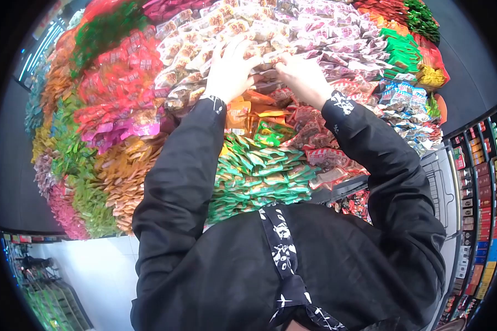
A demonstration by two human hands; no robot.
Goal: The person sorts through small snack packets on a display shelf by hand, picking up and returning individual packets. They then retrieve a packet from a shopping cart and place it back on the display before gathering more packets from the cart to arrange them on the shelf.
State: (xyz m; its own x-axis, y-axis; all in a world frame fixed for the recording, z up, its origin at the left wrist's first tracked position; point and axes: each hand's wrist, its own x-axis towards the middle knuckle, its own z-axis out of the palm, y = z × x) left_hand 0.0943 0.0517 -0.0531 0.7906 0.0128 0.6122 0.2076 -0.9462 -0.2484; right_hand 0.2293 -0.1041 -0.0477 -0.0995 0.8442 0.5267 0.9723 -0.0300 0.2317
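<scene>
**Hands in the snack heap**

A heap of wrapped snacks [121, 110] surrounds both hands, with green packets [259, 176] nearer the body. The left hand [232, 66] lies splayed on pale packets [292, 33]. The right hand [303, 77] curls just beside it, grip hidden. The pale packets' long axes point every way.

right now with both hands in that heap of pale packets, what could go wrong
The left hand and right hand press into the heaped pale packets; loosened ones may slide onto the orange packets beside them. The sleeves pass close by the green packets and could drag some off.
</scene>
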